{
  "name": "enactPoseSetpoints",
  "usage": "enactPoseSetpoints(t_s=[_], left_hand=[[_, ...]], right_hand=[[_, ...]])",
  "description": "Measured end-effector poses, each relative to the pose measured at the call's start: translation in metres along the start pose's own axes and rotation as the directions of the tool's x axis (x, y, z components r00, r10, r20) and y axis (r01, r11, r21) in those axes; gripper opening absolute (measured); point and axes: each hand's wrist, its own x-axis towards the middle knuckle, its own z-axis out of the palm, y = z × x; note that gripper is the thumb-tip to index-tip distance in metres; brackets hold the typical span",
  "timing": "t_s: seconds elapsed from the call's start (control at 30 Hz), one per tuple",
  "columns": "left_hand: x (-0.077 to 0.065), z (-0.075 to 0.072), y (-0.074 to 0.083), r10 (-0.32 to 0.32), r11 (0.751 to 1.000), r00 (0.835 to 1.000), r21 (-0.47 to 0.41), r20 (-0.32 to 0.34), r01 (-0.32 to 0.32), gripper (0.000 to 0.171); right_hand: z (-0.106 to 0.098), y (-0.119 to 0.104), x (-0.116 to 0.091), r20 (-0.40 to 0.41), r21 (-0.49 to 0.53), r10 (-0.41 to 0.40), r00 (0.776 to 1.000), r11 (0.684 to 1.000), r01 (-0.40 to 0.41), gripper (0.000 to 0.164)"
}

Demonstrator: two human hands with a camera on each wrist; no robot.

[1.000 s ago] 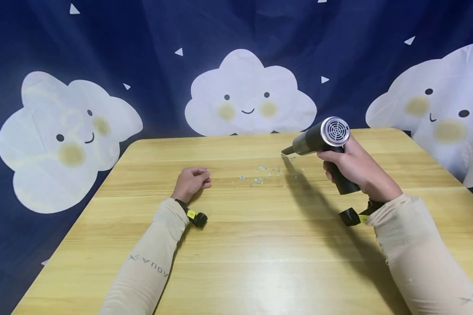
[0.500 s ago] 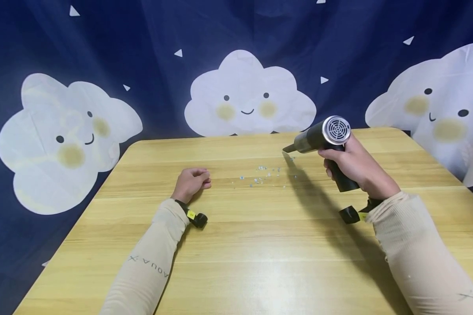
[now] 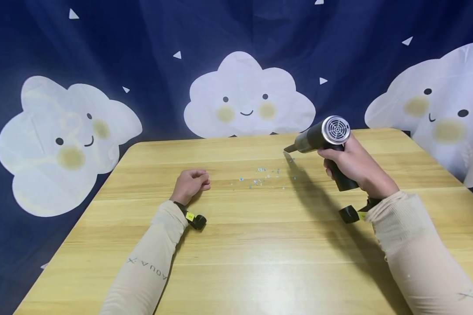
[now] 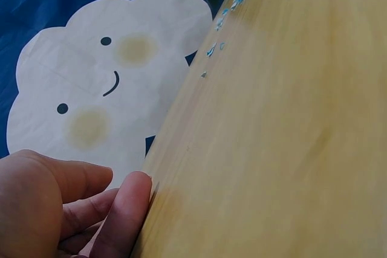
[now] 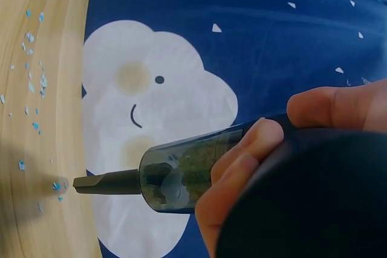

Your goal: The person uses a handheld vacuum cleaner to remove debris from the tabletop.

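My right hand point(image 3: 356, 166) grips the handle of a black handheld vacuum cleaner point(image 3: 314, 138) with a silver grille at its rear. Its narrow nozzle point(image 5: 109, 183) points left and down at the table, close to a few blue scraps in the right wrist view. Dark and greenish matter shows through the see-through dust cup point(image 5: 181, 176). Small blue and white paper-like scraps point(image 3: 258, 181) lie scattered between my hands. Left of them, my left hand point(image 3: 190, 186) rests on the table, fingers loosely curled around nothing; the left wrist view shows the same hand point(image 4: 78, 203).
The wooden table point(image 3: 236, 236) has rounded far corners. Right behind it hangs a dark blue curtain point(image 3: 157, 100) printed with white smiling clouds. Black wrist cameras, such as the left one point(image 3: 198, 222), stick out beside both wrists.
The vacuum nozzle has shifted slightly right and away over the table, mostly in the first half second. My left hand stays where it was. The scraps look much the same.
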Motion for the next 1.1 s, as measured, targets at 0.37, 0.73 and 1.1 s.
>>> enactPoseSetpoints(t_s=[0.37,0.73,1.1], left_hand=[[-0.002,0.002,-0.002,-0.012,1.000,1.000,-0.010,-0.011,0.012,0.026],[-0.002,0.002,-0.001,-0.012,1.000,1.000,-0.012,0.002,0.012,0.027],[0.002,0.000,0.000,-0.010,1.000,1.000,0.001,-0.001,0.010,0.026]], right_hand=[[0.000,0.001,0.003,0.004,0.002,0.017,1.000,1.000,-0.018,0.038],[-0.003,-0.003,-0.002,0.005,-0.014,0.021,1.000,1.000,-0.021,0.039],[-0.008,-0.014,-0.009,0.025,-0.064,-0.004,1.000,0.998,0.006,0.031]])
